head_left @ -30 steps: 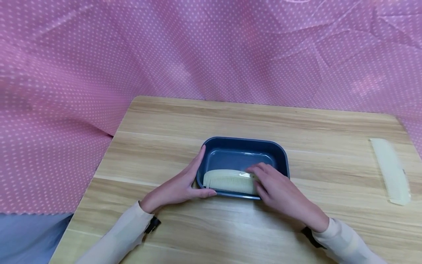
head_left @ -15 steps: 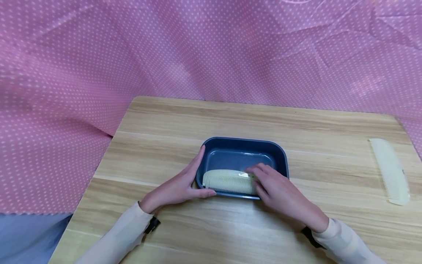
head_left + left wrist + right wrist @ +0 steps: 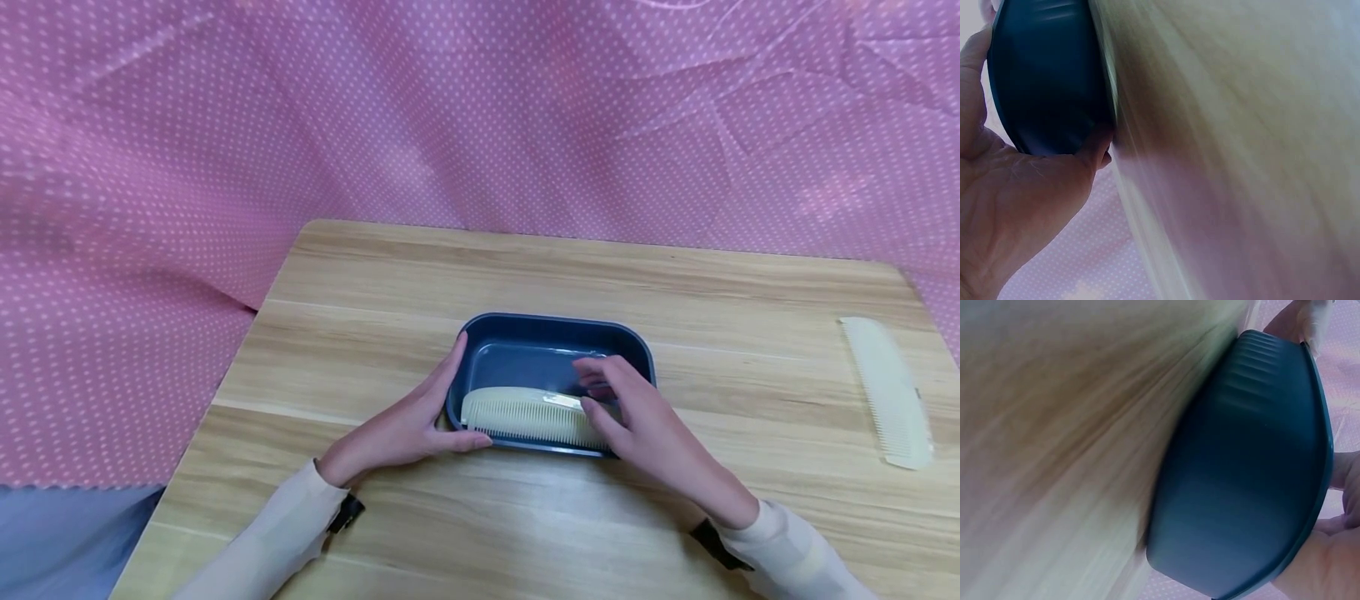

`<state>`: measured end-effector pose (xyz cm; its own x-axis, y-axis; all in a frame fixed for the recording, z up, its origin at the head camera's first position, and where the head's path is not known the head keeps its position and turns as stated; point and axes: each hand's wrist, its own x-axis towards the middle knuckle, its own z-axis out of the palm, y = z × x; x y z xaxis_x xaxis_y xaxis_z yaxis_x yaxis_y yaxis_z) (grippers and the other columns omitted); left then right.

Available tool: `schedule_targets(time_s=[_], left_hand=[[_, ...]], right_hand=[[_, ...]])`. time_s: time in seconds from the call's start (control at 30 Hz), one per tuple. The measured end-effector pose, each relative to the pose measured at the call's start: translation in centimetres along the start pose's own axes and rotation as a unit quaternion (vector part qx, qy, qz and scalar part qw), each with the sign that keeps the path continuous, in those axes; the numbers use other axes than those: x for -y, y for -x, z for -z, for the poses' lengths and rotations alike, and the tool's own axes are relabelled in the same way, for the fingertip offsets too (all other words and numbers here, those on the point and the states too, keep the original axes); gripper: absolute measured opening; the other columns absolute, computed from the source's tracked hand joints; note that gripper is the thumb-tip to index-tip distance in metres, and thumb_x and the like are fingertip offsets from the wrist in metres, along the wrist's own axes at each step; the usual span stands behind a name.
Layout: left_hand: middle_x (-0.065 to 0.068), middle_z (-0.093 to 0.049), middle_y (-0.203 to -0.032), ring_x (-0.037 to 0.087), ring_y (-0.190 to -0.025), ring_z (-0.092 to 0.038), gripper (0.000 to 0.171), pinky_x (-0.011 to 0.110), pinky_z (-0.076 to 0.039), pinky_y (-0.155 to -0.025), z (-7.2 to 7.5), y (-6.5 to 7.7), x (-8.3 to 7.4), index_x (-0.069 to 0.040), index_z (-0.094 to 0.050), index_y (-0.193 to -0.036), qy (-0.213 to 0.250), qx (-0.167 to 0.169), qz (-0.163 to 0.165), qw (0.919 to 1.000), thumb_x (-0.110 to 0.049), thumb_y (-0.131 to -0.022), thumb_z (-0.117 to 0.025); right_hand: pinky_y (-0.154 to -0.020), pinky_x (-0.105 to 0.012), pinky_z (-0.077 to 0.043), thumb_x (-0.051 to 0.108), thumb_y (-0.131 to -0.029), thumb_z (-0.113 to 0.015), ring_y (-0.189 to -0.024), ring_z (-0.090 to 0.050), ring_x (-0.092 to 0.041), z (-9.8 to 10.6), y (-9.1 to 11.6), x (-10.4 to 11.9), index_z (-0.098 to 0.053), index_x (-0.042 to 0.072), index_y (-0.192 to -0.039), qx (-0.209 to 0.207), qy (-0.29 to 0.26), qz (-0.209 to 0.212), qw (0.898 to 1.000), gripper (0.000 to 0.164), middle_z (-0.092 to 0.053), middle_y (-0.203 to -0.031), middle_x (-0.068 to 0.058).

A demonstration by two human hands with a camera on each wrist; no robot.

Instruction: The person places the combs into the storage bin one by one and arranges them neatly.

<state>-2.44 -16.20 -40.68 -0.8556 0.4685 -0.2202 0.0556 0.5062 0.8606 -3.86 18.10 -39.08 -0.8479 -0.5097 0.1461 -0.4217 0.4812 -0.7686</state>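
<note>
A dark blue rectangular plastic box with rounded corners sits upright on the table. My left hand grips its left end, thumb along the front wall and fingers on the left side; the left wrist view shows the hand around the box end. A pale cream comb lies inside along the front wall, teeth towards me. Over the right part of the box hovers my right hand, fingers loosely bent and thumb apart from them, covering the comb's right end.
A second cream comb lies on the wooden table at the far right, teeth facing left. Pink polka-dot cloth hangs behind the table and at its left.
My right hand has let go of the comb and shifted slightly right, its fingers spreading from the thumb. More of the comb shows now. The left hand and box stay in place.
</note>
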Motion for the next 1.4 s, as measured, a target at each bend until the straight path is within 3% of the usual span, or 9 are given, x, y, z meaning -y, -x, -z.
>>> schedule_targets(time_s=[0.27,0.5,0.7,1.0,1.17,1.4], left_hand=[[-0.017,0.010,-0.179,0.010,-0.164,0.000,0.129,0.053,-0.018,-0.129,-0.1,0.0,0.1,-0.044,0.017,-0.171,0.000,-0.002,-0.003,1.0000,-0.047,-0.095,-0.087],[-0.016,0.010,-0.179,0.011,-0.164,-0.001,0.129,0.053,-0.018,-0.129,-0.2,0.0,0.0,-0.043,0.018,-0.171,0.002,0.002,-0.006,1.0000,-0.049,-0.096,-0.086],[-0.016,0.010,-0.179,0.011,-0.164,0.000,0.128,0.052,-0.018,-0.129,-0.2,0.0,0.0,-0.044,0.019,-0.171,0.001,0.003,-0.004,1.0000,-0.051,-0.095,-0.085],[-0.016,0.010,-0.179,0.010,-0.164,-0.001,0.129,0.052,-0.018,-0.129,0.0,-0.1,0.1,-0.043,0.019,-0.171,-0.006,-0.002,-0.015,0.9999,-0.050,-0.095,-0.086],[-0.017,0.010,-0.179,0.009,-0.164,-0.002,0.129,0.051,-0.019,-0.129,0.0,0.0,0.0,-0.043,0.018,-0.171,-0.008,-0.003,-0.013,0.9999,-0.051,-0.095,-0.086],[-0.016,0.010,-0.179,0.010,-0.164,-0.001,0.129,0.052,-0.019,-0.129,0.0,0.0,0.1,-0.043,0.018,-0.171,-0.008,-0.002,-0.012,0.9999,-0.050,-0.095,-0.086]], right_hand=[[-0.098,-0.031,-0.058,-0.003,-0.105,-0.068,-0.118,-0.069,-0.026,0.4,0.1,-0.2,-0.059,0.000,-0.146,-0.010,-0.085,0.001,0.996,0.042,-0.069,-0.130,-0.013],[-0.096,-0.022,-0.056,-0.005,-0.105,-0.067,-0.114,-0.068,-0.034,1.1,0.5,-0.2,-0.059,-0.004,-0.144,-0.014,-0.163,-0.031,0.986,0.039,-0.069,-0.127,-0.018],[-0.093,-0.023,-0.058,-0.007,-0.106,-0.065,-0.114,-0.069,-0.032,1.9,1.2,-0.7,-0.059,-0.005,-0.143,-0.020,-0.172,-0.036,0.984,0.038,-0.069,-0.126,-0.022],[-0.095,-0.022,-0.057,-0.005,-0.109,-0.061,-0.113,-0.070,-0.019,2.9,2.1,-1.4,-0.059,-0.009,-0.141,-0.043,-0.175,-0.041,0.983,0.032,-0.069,-0.126,-0.026],[-0.095,-0.022,-0.056,-0.002,-0.111,-0.060,-0.113,-0.070,-0.021,3.1,2.5,-1.4,-0.060,-0.008,-0.141,-0.044,-0.173,-0.045,0.983,0.031,-0.068,-0.127,-0.026],[-0.098,-0.021,-0.055,-0.006,-0.110,-0.058,-0.112,-0.069,-0.018,3.6,3.0,-1.4,-0.054,-0.007,-0.147,-0.082,-0.168,-0.047,0.981,0.037,-0.067,-0.128,-0.026]])
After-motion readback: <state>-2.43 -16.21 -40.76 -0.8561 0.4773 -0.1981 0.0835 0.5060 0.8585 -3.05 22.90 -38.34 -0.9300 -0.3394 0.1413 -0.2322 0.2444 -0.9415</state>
